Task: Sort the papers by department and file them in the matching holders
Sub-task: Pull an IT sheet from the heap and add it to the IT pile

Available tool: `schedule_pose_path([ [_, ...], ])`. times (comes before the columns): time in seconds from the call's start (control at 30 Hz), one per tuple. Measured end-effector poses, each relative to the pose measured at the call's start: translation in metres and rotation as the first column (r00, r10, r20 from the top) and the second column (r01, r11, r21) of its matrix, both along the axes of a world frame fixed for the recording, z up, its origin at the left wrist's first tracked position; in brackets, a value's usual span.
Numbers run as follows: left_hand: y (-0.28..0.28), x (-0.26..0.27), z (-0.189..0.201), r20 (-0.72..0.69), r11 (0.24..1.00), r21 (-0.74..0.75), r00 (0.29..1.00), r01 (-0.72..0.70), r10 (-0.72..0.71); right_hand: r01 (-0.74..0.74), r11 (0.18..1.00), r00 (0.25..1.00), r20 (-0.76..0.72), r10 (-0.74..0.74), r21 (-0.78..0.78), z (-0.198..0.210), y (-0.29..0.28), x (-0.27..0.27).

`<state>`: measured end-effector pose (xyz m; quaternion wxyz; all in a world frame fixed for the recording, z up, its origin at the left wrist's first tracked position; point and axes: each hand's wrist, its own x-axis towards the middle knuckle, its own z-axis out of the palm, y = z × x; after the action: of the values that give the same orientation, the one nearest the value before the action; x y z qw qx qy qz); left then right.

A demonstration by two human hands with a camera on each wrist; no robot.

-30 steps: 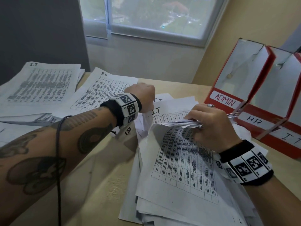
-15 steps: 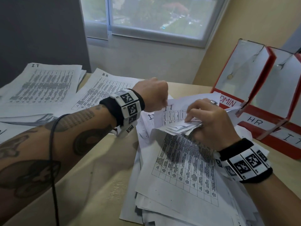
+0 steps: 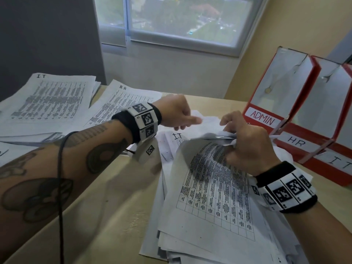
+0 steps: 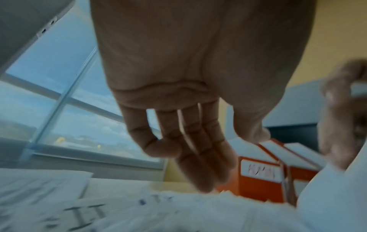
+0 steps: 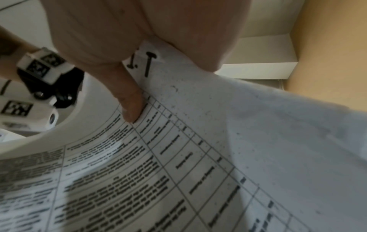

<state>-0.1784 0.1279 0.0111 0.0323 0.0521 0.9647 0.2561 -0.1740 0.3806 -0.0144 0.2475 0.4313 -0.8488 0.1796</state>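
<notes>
Papers (image 3: 213,210) lie in a loose heap on the table (image 3: 106,216), right of centre, printed with tables of text. The right hand (image 3: 245,147) has its fingers curled round the folded-back top edges of several upper sheets and lifts them off the heap. In the right wrist view the thumb (image 5: 129,97) presses on a lifted sheet (image 5: 198,141) marked "I.T". Under the raised edges another sheet marked "I.T" (image 3: 178,137) is uncovered. The left hand (image 3: 176,113) hovers over the far end of the heap, fingers loosely extended and holding nothing; the left wrist view shows its fingers (image 4: 198,149) pointing down towards the paper. Two sorted stacks lie at the left: an IT stack (image 3: 47,100) and beside it an HR stack (image 3: 122,103). Three red holders stand at the right edge, labelled ADMIN (image 3: 276,92), HR (image 3: 312,134) and IT (image 3: 335,164).
</notes>
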Motion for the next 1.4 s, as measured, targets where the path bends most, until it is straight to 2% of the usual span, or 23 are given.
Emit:
schedule_pose_path([
  [0.1,-0.009,-0.006,-0.023,0.134,0.951,-0.296,0.982,-0.091,0.136,-0.028,0.999,0.999,-0.014,0.028,0.028,0.001,0.001,-0.004],
  [0.13,-0.009,-0.006,-0.028,0.163,0.933,-0.343,0.972,-0.106,0.171,-0.047,0.998,0.999,-0.025,0.048,0.044,0.001,0.002,-0.004],
  [0.27,-0.010,-0.006,-0.032,0.181,0.943,-0.281,0.955,-0.179,0.235,-0.087,0.995,0.996,-0.008,0.087,0.052,0.000,0.002,-0.004],
  [0.43,-0.011,-0.006,-0.026,0.089,0.953,-0.206,0.966,-0.222,0.244,-0.087,0.995,0.996,0.009,0.087,0.038,-0.001,0.001,-0.003],
  [0.63,-0.010,-0.005,-0.022,-0.003,0.940,-0.245,0.970,-0.236,0.243,-0.095,0.994,0.995,0.008,0.095,0.045,0.000,-0.001,-0.004],
  [0.77,-0.007,-0.001,-0.014,-0.135,0.890,-0.345,0.954,-0.297,0.266,-0.105,0.993,0.994,0.002,0.105,0.057,-0.001,0.000,-0.005],
  [0.87,-0.004,0.004,-0.006,-0.195,0.884,-0.355,0.949,-0.303,0.247,-0.109,0.992,0.994,0.002,0.109,0.059,-0.002,0.000,-0.006],
  [1.0,0.007,0.009,0.009,-0.233,0.923,-0.324,0.963,-0.210,0.137,-0.084,0.995,0.996,-0.008,0.084,0.058,-0.002,-0.002,-0.006],
  [1.2,0.025,0.015,0.026,-0.229,0.971,-0.231,0.967,0.061,-0.115,-0.058,0.995,0.998,0.014,0.057,0.084,0.001,-0.006,-0.007],
  [1.3,0.030,0.021,0.034,-0.251,0.977,-0.100,0.945,0.189,-0.209,-0.108,0.992,0.993,0.048,0.105,0.063,0.001,-0.003,-0.009],
  [1.4,0.026,0.022,0.036,-0.220,0.960,0.178,0.960,0.214,-0.173,-0.111,0.994,0.994,0.024,0.110,0.023,0.002,0.002,-0.007],
])
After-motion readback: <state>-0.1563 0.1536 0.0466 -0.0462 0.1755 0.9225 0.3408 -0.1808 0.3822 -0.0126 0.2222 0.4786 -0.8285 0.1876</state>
